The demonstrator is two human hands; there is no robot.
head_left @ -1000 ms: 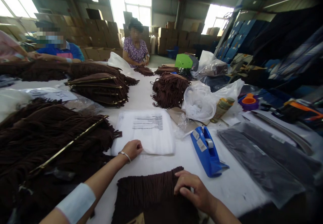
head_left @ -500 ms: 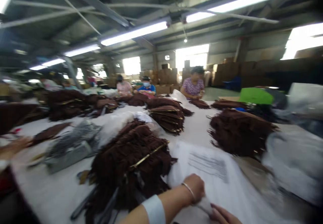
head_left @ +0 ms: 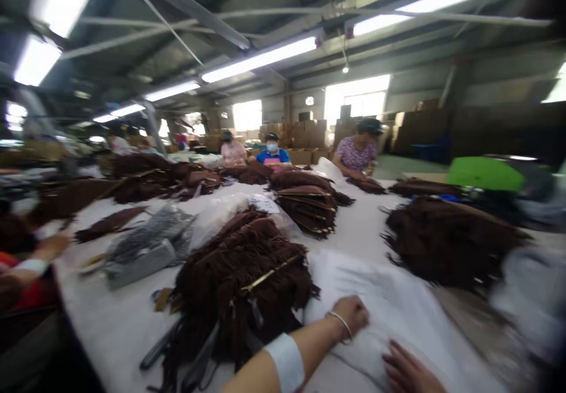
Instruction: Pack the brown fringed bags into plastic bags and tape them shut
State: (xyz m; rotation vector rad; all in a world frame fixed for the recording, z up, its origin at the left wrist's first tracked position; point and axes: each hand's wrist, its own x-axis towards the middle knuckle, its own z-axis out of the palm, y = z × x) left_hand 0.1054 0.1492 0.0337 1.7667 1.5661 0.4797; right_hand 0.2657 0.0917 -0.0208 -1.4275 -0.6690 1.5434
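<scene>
My left hand (head_left: 351,316), with a bracelet at the wrist and a pale band on the forearm, is closed over a translucent white plastic bag (head_left: 367,284) with blurred dark print. Its fingertips are turned down and partly hidden. To the right of it, near the bottom edge, my right hand (head_left: 409,366) lies on the bag with fingers stretched out and apart. Close by on the left is a thick stack of dark brown fringed pouches (head_left: 247,275), one showing a gold zipper.
Grey bubble-textured packaging (head_left: 145,248) lies left of the stack. More brown fringed piles (head_left: 451,242) (head_left: 305,201) stand on the white table (head_left: 106,328). A co-worker's arm (head_left: 39,263) reaches in at left. Several people sit across the table, one in a purple patterned top (head_left: 356,154).
The view has swung left, so the scene sits further right. My hands, together at a bit of white plastic before, have parted, and the right hand's fingers have spread out.
</scene>
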